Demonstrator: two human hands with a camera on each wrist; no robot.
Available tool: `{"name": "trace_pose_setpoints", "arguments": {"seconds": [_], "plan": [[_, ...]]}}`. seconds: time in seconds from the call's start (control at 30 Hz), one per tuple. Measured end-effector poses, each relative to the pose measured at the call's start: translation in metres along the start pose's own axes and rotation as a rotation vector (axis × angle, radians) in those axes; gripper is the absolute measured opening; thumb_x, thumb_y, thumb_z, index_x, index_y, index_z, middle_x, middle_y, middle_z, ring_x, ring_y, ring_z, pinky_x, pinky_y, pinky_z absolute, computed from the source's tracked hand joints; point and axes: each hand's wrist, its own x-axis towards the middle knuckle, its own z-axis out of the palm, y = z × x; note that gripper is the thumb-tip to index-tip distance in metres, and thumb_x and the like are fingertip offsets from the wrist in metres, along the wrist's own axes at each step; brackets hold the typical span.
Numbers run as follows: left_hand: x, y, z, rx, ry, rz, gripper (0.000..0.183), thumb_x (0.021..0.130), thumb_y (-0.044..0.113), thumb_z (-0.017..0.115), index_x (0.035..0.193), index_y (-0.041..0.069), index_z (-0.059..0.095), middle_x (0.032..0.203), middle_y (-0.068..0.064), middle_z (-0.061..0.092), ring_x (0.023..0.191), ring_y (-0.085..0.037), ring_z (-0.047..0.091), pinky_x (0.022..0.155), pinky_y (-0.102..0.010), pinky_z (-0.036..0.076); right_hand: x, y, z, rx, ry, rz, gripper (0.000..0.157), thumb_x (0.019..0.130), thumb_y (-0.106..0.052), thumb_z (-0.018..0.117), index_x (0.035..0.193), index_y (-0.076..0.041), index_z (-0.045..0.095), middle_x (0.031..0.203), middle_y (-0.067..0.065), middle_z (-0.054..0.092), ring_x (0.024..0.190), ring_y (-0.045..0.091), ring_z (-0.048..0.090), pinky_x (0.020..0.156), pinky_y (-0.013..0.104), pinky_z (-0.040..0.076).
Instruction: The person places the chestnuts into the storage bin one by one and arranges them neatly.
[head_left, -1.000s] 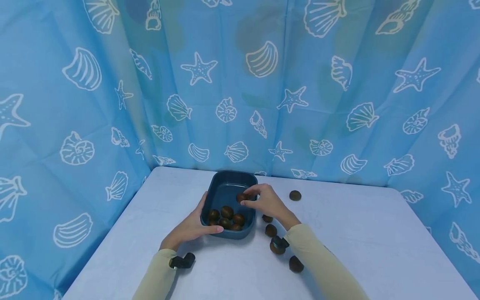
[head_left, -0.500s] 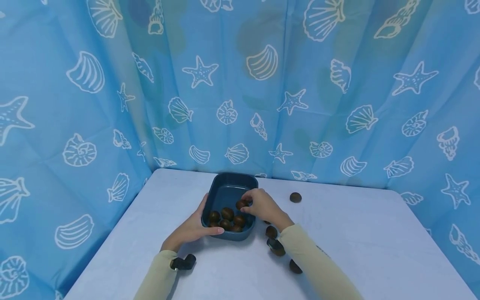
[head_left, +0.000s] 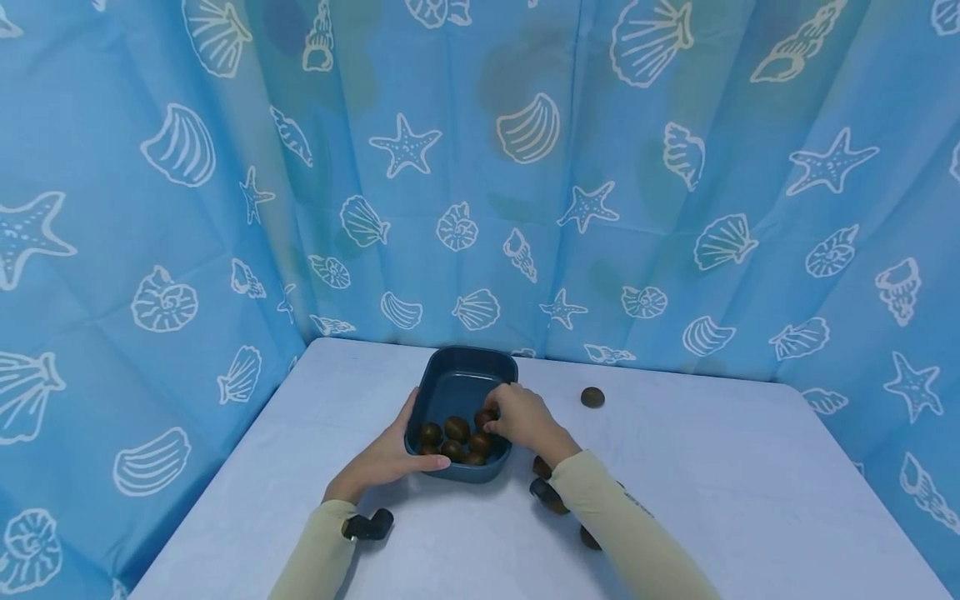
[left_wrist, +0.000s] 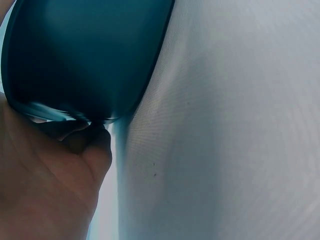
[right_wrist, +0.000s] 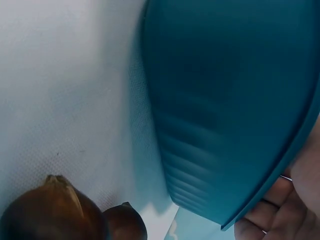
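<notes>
The right hand [head_left: 522,414] pinches a nut [head_left: 482,417] between thumb and fingertips, inside the dish [head_left: 453,396] by its right wall. The left hand [head_left: 390,454] grips the dish at its near left corner, thumb along the near rim and fingers along the left side. The loose nuts [head_left: 457,429] in the dish crowd its near end, while the far end shows bare floor. The dish is near the back of the counter [head_left: 712,483].

Handling the pinched nut well looks like a matter of a low, soft letting go. It sits beside the cluster, so the fingers should part only once it touches the floor or rests against its neighbours; dropped from higher, a round, smooth nut could roll or knock the others. The far end offers more room if the near end proves too crowded. The left hand does best to hold firm without pulling, since a tug on the corner could shift the cluster. The right hand should clear the right rim cleanly when lifted.

Outside, a lone nut [head_left: 592,397] lies to the right, well apart from the dish. Others, such as the large nut [right_wrist: 55,212] and small nut [right_wrist: 125,222], lie near the right sleeve [head_left: 622,525], which partly covers that row in the head view; the arm should avoid brushing them.
</notes>
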Motion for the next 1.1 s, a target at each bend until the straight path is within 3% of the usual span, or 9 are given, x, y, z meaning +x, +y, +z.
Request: {"name": "trace_pose_setpoints", "arguments": {"seconds": [0.5, 0.73, 0.93, 1.1], "plan": [[0.000, 0.000, 0.001, 0.008, 0.005, -0.018, 0.129, 0.081, 0.051, 0.084, 0.167, 0.029, -0.009, 0.177, -0.005, 0.004, 0.162, -0.040, 0.012, 0.124, -0.073, 0.020, 0.001, -0.004, 0.003, -0.036, -0.023, 0.002, 0.017, 0.086, -0.018, 0.085, 0.101, -0.009, 0.082, 0.095, 0.005, 0.079, 0.089, 0.018, 0.067, 0.085, 0.040, 0.061], [0.003, -0.002, 0.002, 0.004, 0.009, -0.013, 0.129, 0.080, 0.052, 0.085, 0.167, 0.029, -0.008, 0.177, -0.005, 0.005, 0.162, -0.040, 0.013, 0.124, -0.073, 0.021, -0.001, 0.000, 0.000, 0.077, -0.033, 0.020, 0.028, 0.090, -0.019, 0.082, 0.113, -0.005, 0.078, 0.112, 0.009, 0.078, 0.107, 0.025, 0.071, 0.096, 0.043, 0.061], [0.003, -0.004, 0.003, 0.015, 0.007, -0.027, 0.129, 0.079, 0.054, 0.084, 0.167, 0.031, -0.008, 0.177, -0.004, 0.005, 0.162, -0.040, 0.013, 0.123, -0.073, 0.021, -0.008, 0.013, -0.012, 0.226, 0.053, 0.039, 0.035, 0.092, -0.018, 0.079, 0.124, -0.005, 0.074, 0.123, 0.009, 0.075, 0.123, 0.029, 0.067, 0.106, 0.047, 0.056], [0.002, -0.002, 0.000, 0.006, 0.010, -0.008, 0.129, 0.080, 0.051, 0.085, 0.167, 0.030, -0.008, 0.177, -0.004, 0.004, 0.163, -0.039, 0.012, 0.124, -0.072, 0.021, -0.021, 0.023, -0.029, 0.287, 0.150, 0.088, 0.038, 0.092, -0.021, 0.079, 0.127, -0.007, 0.073, 0.128, 0.010, 0.074, 0.129, 0.031, 0.065, 0.109, 0.052, 0.053]]}}
